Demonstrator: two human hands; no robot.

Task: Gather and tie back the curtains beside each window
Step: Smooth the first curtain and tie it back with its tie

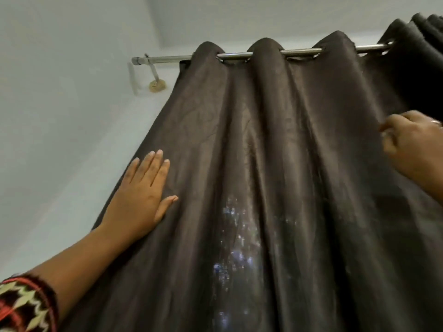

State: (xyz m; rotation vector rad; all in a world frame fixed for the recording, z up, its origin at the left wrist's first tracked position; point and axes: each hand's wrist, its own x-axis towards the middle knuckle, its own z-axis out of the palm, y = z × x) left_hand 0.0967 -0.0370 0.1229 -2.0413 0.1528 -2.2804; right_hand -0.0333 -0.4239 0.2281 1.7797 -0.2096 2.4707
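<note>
A dark brown curtain [259, 144] hangs in deep folds from a chrome rod [297, 52] by metal eyelets and fills most of the view. My left hand [143, 192] lies flat against the curtain's left edge, fingers straight and pointing up. My right hand [412, 149] is at the right edge of the view with its fingers curled into a fold of the same curtain, pinching the cloth. Light glints through the fabric low in the middle.
A pale wall [62, 116] runs along the left, with the rod's bracket [157, 83] fixed to it near the rod's end cap. A second bunch of dark curtain [422, 34] hangs gathered at the upper right. The ceiling is above.
</note>
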